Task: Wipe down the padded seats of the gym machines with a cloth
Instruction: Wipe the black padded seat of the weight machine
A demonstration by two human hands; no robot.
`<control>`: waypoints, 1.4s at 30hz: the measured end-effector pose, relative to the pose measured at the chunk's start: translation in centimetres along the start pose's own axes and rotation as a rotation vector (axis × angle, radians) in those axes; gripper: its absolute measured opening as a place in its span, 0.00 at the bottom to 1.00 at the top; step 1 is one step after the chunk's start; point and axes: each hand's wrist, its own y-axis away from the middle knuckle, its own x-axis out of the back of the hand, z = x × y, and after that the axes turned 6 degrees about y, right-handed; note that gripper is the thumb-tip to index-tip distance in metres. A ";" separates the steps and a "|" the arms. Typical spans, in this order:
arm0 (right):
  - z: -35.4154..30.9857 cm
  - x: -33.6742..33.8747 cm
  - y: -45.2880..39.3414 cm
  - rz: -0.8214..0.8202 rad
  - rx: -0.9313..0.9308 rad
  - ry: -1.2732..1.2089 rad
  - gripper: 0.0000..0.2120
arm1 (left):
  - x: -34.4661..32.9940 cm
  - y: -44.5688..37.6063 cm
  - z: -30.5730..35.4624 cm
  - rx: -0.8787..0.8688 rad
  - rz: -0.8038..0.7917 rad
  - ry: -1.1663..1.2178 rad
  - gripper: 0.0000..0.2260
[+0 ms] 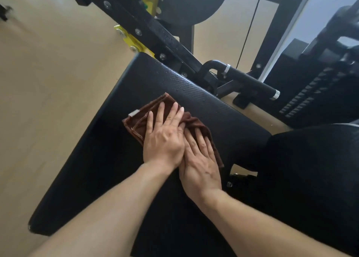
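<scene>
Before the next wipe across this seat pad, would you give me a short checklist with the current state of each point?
1. Brown cloth lies flat on the black seat pad: ok.
2. Left hand presses the cloth, fingers straight: ok.
3. Right hand presses the cloth beside it: ok.
4. Pad wiped dry: not ok, droplets remain ahead of the cloth.
5. Cloth clean underneath: cannot tell.

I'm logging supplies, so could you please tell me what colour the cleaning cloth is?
The cloth is dark brown with lighter stitched edges, seen in the head view.
</scene>
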 end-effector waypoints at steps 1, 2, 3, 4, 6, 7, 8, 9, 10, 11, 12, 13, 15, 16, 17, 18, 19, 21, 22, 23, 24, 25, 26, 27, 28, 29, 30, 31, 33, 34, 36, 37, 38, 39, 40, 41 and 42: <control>0.3 0.4 -1.1 0.012 0.012 -0.008 0.27 | 0.2 -1.2 -0.1 -0.002 0.001 -0.008 0.23; 0.6 0.7 -2.2 0.028 0.023 -0.015 0.27 | 0.4 -2.3 -0.2 -0.008 0.000 -0.016 0.22; 0.9 0.9 -3.2 0.044 0.034 -0.018 0.27 | 0.6 -3.4 -0.3 -0.017 -0.004 -0.024 0.22; 1.2 1.1 -4.1 0.055 0.043 -0.016 0.27 | 0.8 -4.4 -0.4 -0.027 -0.008 -0.027 0.22; 1.8 1.3 -6.1 0.061 0.058 -0.004 0.26 | 1.2 -6.5 -0.6 -0.044 -0.015 -0.035 0.22; 2.0 1.4 -7.1 0.066 0.063 0.003 0.26 | 1.4 -7.5 -0.7 -0.050 -0.019 -0.044 0.22; 2.3 1.5 -8.1 0.074 0.064 0.009 0.26 | 1.6 -8.5 -0.7 -0.057 -0.026 -0.050 0.22; 2.5 1.7 -9.1 0.082 0.062 0.010 0.26 | 1.8 -9.6 -0.7 -0.067 -0.039 -0.049 0.22; 2.7 1.9 -10.1 0.086 0.061 0.009 0.26 | 2.2 -10.8 -0.8 -0.080 -0.060 -0.040 0.22; 2.7 2.1 -11.0 0.087 0.062 0.006 0.26 | 2.5 -11.9 -0.9 -0.093 -0.085 -0.026 0.22; 2.8 2.3 -11.8 0.088 0.063 0.003 0.26 | 2.9 -13.1 -1.0 -0.103 -0.108 -0.011 0.21; 2.8 2.5 -12.5 0.090 0.062 0.003 0.26 | 3.4 -14.2 -1.0 -0.106 -0.129 0.002 0.21; 2.8 2.9 -13.9 0.092 0.054 0.002 0.26 | 4.2 -16.1 -1.0 -0.087 -0.155 -0.012 0.20; 2.9 3.1 -14.5 0.090 0.049 0.000 0.26 | 4.4 -16.9 -1.0 -0.069 -0.161 -0.042 0.21; 2.9 3.4 -15.2 0.084 0.043 -0.007 0.26 | 4.4 -17.6 -0.9 -0.054 -0.163 -0.081 0.21; 3.1 3.7 -15.7 0.074 0.037 -0.020 0.26 | 4.4 -18.1 -0.7 -0.042 -0.160 -0.120 0.21; 3.2 4.1 -16.2 0.063 0.037 -0.034 0.25 | 4.2 -18.4 -0.6 -0.032 -0.155 -0.152 0.21; 3.6 4.5 -16.9 0.052 0.043 -0.057 0.25 | 4.0 -18.8 -0.2 -0.009 -0.148 -0.192 0.21; 3.8 4.6 -17.0 0.046 0.045 -0.072 0.25 | 3.9 -18.9 0.1 0.004 -0.148 -0.207 0.22; 4.0 4.7 -17.1 0.041 0.047 -0.088 0.25 | 4.0 -19.0 0.3 0.019 -0.149 -0.225 0.22; 4.1 4.8 -17.1 0.037 0.049 -0.099 0.25 | 4.1 -19.0 0.6 0.033 -0.154 -0.244 0.23; 4.2 4.8 -17.0 0.033 0.053 -0.104 0.25 | 4.2 -18.9 0.8 0.047 -0.160 -0.263 0.23; 4.3 4.9 -16.9 0.029 0.058 -0.105 0.25 | 4.3 -18.8 1.1 0.059 -0.167 -0.281 0.23; 4.4 5.0 -16.8 0.024 0.059 -0.106 0.24 | 4.3 -18.6 1.3 0.066 -0.175 -0.297 0.22; 4.6 5.1 -16.5 0.020 0.051 -0.108 0.24 | 4.3 -18.4 1.6 0.065 -0.188 -0.313 0.22; 4.7 5.2 -16.1 0.016 0.033 -0.109 0.23 | 4.2 -18.1 1.9 0.056 -0.203 -0.330 0.22; 4.9 5.4 -15.5 0.012 0.009 -0.107 0.23 | 4.0 -17.7 2.3 0.038 -0.215 -0.348 0.22; 5.2 5.4 -14.7 0.010 -0.016 -0.103 0.23 | 3.6 -17.3 2.8 0.015 -0.223 -0.359 0.22; 6.0 5.3 -12.7 0.020 -0.060 -0.094 0.22 | 2.6 -16.2 3.8 -0.034 -0.243 -0.355 0.21; 6.4 5.3 -11.6 0.032 -0.090 -0.093 0.22 | 2.0 -15.7 4.3 -0.061 -0.249 -0.346 0.21; 7.2 4.9 -9.4 0.055 -0.155 -0.100 0.23 | 0.6 -14.5 5.2 -0.114 -0.238 -0.315 0.21; 7.4 4.7 -8.5 0.068 -0.189 -0.109 0.23 | 0.0 -14.0 5.6 -0.138 -0.228 -0.297 0.20; 7.6 4.5 -7.7 0.085 -0.226 -0.121 0.23 | -0.6 -13.6 6.0 -0.162 -0.220 -0.279 0.20; 7.6 4.3 -6.9 0.109 -0.269 -0.134 0.23 | -1.1 -13.2 6.3 -0.187 -0.220 -0.265 0.19; 7.6 4.1 -6.2 0.134 -0.314 -0.144 0.23 | -1.6 -12.9 6.7 -0.214 -0.230 -0.254 0.19; 7.6 3.8 -5.4 0.156 -0.360 -0.155 0.23 | -2.1 -12.5 7.1 -0.242 -0.248 -0.244 0.19; 7.4 3.6 -4.7 0.173 -0.402 -0.165 0.24 | -2.5 -12.2 7.5 -0.270 -0.268 -0.237 0.19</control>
